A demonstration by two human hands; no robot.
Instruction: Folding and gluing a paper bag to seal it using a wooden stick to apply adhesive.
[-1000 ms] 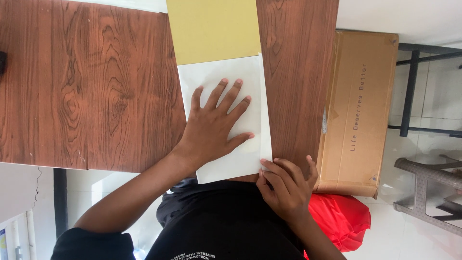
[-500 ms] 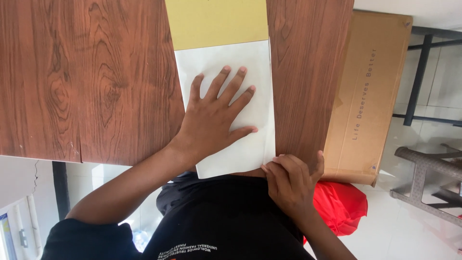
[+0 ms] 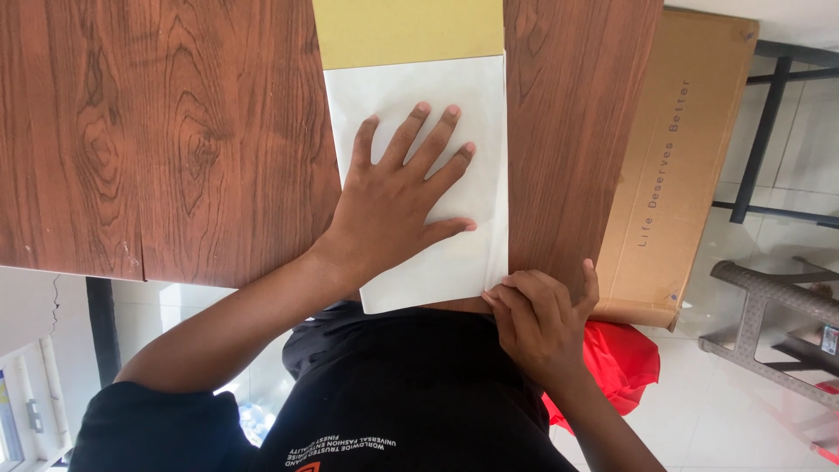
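— Starting at the left: bare wooden table (image 3: 157,140), dark grain, nothing on it there. Then the left hand (image 3: 398,205) lies flat on the white sheet (image 3: 415,87), fingers (image 3: 441,140) spread wide, palm down. It grips nothing; it only presses.

— And the sheet itself?

— It lies on the table in front of the person, its near edge at the table's edge by the black shirt (image 3: 411,393). Its far end meets a yellow sheet (image 3: 406,31); I cannot tell whether the two are one piece or one overlaps the other.

— Where do you see trouble?

— At the lower right corner. The right hand (image 3: 542,319) is closed narrow there, fingertips pinching the sheet's corner right at the table's edge. If that hand pulls or rolls the corner while the left palm bears down, I judge the paper could crease askew or tear along the right edge, which already looks doubled or slightly lifted.

— And if the left hand lets up?

— Then the sheet could slide on the smooth wood, and any fold would drift off its line. The corner overhangs a little, so it could also buckle downward.

— Further right?

— A flat cardboard box (image 3: 673,166) beside the table, a red bag or cloth (image 3: 620,367) below it, and a grey plastic stool (image 3: 778,306). All well apart from the hands; no hazard from them, I think.
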